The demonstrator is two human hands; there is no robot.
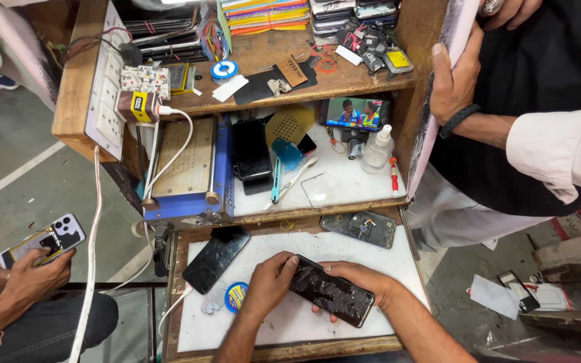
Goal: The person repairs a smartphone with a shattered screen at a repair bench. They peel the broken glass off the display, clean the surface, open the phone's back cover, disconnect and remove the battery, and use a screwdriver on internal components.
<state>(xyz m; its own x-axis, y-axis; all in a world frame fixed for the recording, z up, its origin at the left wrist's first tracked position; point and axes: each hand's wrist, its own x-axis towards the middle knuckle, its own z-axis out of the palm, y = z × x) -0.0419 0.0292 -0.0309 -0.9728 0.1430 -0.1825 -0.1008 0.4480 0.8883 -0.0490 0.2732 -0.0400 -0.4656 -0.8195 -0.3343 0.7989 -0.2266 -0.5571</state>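
Both my hands grip a black phone with a cracked, shattered screen (331,292) just above the white work mat (398,262). My left hand (267,282) clamps its upper left end, thumb on the glass. My right hand (371,286) cradles the lower right end from beneath and behind. The phone lies diagonally, tilted down to the right.
Another dark phone (215,259) and a blue tape roll (235,296) lie left on the mat. An opened phone body (358,228) rests at the mat's far edge. A cluttered shelf holds a blue heating plate (186,168), a bottle (378,149), and a small screen (356,113). Other people stand left and right.
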